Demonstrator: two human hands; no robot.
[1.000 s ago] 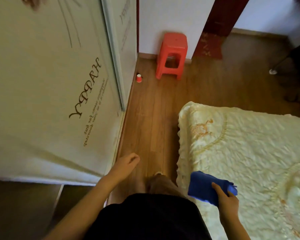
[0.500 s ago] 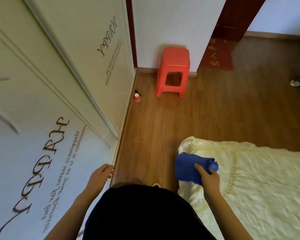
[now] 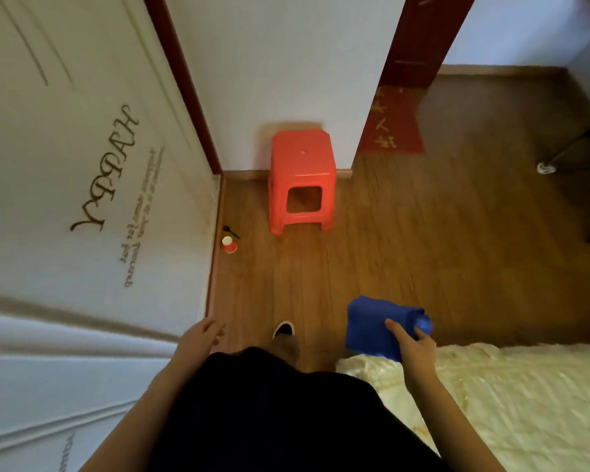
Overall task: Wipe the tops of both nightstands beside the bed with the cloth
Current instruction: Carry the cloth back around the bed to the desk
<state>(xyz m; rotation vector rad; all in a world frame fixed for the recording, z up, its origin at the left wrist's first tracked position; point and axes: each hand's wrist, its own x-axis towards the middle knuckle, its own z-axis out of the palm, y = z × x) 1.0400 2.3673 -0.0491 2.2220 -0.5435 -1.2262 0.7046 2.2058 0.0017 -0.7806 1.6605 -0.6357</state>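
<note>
Head view, looking down along a wooden floor (image 3: 389,253) between a pale wardrobe door (image 3: 65,206) on the left and a bed (image 3: 525,403) at near right.

Right hand (image 3: 414,347) holds the blue cloth (image 3: 372,327). The thumb lies across the top of the folded cloth and the fingers wrap round its right, rolled end, so the grip is a clamp between thumb and fingers. The cloth hangs over the floor just beyond the near-left corner of the bed, apart from the cream quilted cover below it.

Left hand (image 3: 200,338) hangs low beside the wardrobe door, holding nothing. The fingers are loosely curled and close together; slight blur, so whether the fingertips touch the door cannot be told.

One shoe (image 3: 283,330) shows on the floor between the two hands, above a dark garment that fills the near middle.

Far middle: a red plastic stool (image 3: 300,178) stands upright against the white wall. Left of it, near the foot of the wardrobe door, a small red cup (image 3: 229,246) sits on the floor with a thin dark object (image 3: 230,229) just beyond it. Far right of the stool, a red mat (image 3: 394,129) lies in a doorway.

The wardrobe door carries dark lettering, "HAPPY", running sideways.
</note>
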